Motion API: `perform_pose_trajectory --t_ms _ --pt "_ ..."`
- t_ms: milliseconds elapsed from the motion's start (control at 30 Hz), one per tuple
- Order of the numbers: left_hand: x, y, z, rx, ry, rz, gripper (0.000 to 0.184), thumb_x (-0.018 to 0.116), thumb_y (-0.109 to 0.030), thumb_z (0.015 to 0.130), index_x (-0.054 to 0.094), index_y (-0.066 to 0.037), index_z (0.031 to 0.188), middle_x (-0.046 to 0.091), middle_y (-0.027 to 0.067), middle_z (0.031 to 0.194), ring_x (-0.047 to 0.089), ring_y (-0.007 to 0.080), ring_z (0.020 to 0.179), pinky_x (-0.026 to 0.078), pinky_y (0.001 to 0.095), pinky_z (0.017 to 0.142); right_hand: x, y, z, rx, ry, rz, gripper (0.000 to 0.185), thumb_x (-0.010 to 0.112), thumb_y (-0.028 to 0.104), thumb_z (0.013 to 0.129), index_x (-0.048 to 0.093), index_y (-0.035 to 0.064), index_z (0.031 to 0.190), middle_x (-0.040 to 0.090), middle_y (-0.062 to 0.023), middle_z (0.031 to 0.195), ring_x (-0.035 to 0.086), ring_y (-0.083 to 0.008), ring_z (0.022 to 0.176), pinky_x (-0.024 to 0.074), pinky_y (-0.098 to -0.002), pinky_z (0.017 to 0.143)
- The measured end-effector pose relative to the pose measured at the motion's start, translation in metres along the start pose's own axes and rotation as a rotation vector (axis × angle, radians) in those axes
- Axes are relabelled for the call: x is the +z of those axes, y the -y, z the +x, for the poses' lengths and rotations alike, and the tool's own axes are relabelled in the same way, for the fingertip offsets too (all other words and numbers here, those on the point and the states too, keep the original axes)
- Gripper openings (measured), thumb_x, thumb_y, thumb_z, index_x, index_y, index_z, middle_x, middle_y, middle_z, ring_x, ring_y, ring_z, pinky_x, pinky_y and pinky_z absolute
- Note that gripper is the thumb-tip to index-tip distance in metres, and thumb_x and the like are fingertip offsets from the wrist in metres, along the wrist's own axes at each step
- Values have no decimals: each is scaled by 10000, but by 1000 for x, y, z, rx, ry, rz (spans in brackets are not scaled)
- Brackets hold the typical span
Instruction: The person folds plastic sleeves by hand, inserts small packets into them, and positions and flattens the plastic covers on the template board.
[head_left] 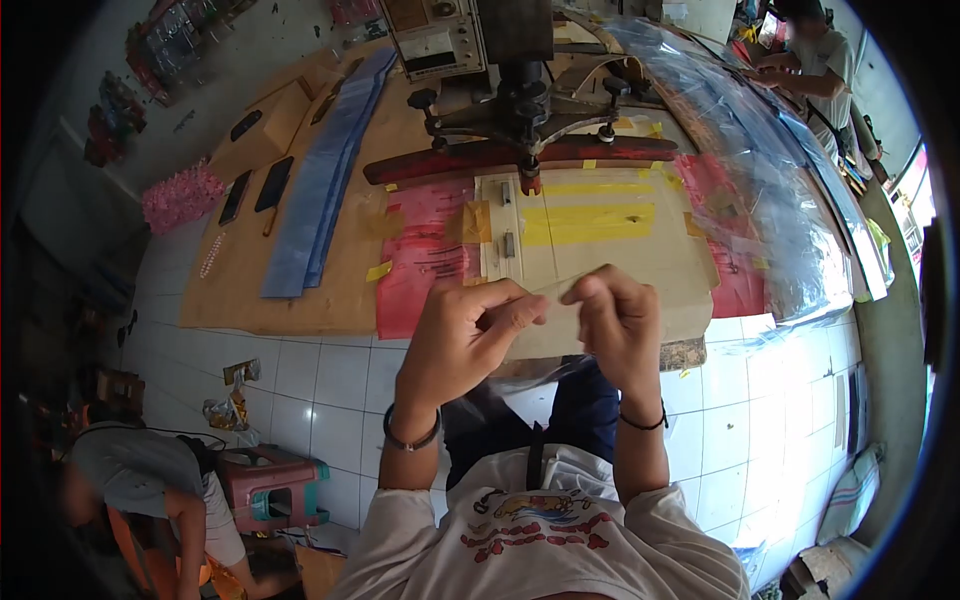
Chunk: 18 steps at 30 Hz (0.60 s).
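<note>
My left hand (470,325) is raised over the front edge of the beige board (590,265), its thumb and fingers pinched together. Close by on the right, my right hand (620,325) is also closed in a pinch. Something thin and clear seems to stretch between the fingertips, but it is too faint to name. Under the hands, the board carries yellow tape strips (590,224) and two small metal pieces (507,244). Just beyond stands a press head (530,125) with a red-edged bar (420,170).
Blue plastic strips (325,170), phones (272,184) and pink sheets (425,265) lie on the wooden table (225,295). Clear plastic sheets (770,200) cover the right side. One person (825,70) works at the upper right; another (150,480) bends near a stool (270,485).
</note>
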<state>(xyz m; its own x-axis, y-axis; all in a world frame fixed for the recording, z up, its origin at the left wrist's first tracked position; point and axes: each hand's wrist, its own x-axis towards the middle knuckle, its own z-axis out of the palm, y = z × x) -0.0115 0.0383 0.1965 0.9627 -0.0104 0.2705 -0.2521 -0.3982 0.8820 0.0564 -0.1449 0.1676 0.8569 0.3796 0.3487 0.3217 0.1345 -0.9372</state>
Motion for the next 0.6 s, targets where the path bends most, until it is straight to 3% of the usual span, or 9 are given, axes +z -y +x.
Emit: perform_pose_trajectory --t_ms 67,100,167,200,267,367,467,567,600 --pt "11 7 -5 -41 23 -241 377 776 -265 908 670 17 1136 714 44 818 679 114 709 535 239 657 -7 1 2 -12 -181 -19 373 535 253 1072 639 9 810 517 23 542 484 -30 442 356 -213 417" --pt "21 18 -10 111 118 -248 558 817 -312 867 605 5 1275 726 73 932 697 150 882 560 287 793 -11 1 7 -21 -241 -19 402 521 270 1078 622 15 785 506 27 537 474 -30 432 348 -215 411" --pt "55 22 -28 53 201 -456 651 844 -331 833 575 -1 1325 733 104 991 689 158 979 560 321 851 -17 0 17 -10 -313 -65 454 488 321 1090 582 32 752 485 33 524 449 -34 407 329 -215 399" --pt "59 33 -34 102 327 -52 376 799 -260 879 718 -27 1163 710 111 1245 687 189 1110 529 333 917 -21 2 22 -27 -341 -115 449 485 318 1091 584 30 761 481 29 521 447 -36 404 330 -216 399" --pt "85 53 -49 -204 443 -214 235 779 -219 897 764 -39 1047 767 88 1060 720 160 990 534 310 882 -35 10 35 -54 -396 -221 438 478 312 1093 587 27 779 473 22 514 442 -39 397 330 -217 398" --pt "121 108 -75 -237 393 -294 191 758 -186 908 769 -31 1018 777 68 906 730 148 851 541 288 801 -60 16 74 -99 -394 -287 381 490 296 1085 628 17 866 532 -1 570 493 -60 435 354 -227 412" --pt "149 167 -102 -289 342 -160 191 773 -207 889 763 -34 969 770 56 887 711 128 792 533 279 719 -78 -1 113 -66 -239 -438 317 530 287 1060 662 17 958 623 -47 655 573 -98 504 405 -260 440" --pt "174 231 -117 -598 239 -15 193 787 -234 863 742 -70 954 757 92 884 732 215 795 538 343 685 -84 -46 133 -28 -87 -585 266 566 275 1030 679 34 1021 696 -95 738 635 -157 559 464 -308 500" --pt "183 255 -123 -562 192 75 195 787 -234 861 735 -68 951 756 100 883 731 235 800 539 354 687 -86 -62 135 -22 -48 -627 252 577 269 1020 683 41 1039 716 -111 765 654 -180 575 485 -326 525"
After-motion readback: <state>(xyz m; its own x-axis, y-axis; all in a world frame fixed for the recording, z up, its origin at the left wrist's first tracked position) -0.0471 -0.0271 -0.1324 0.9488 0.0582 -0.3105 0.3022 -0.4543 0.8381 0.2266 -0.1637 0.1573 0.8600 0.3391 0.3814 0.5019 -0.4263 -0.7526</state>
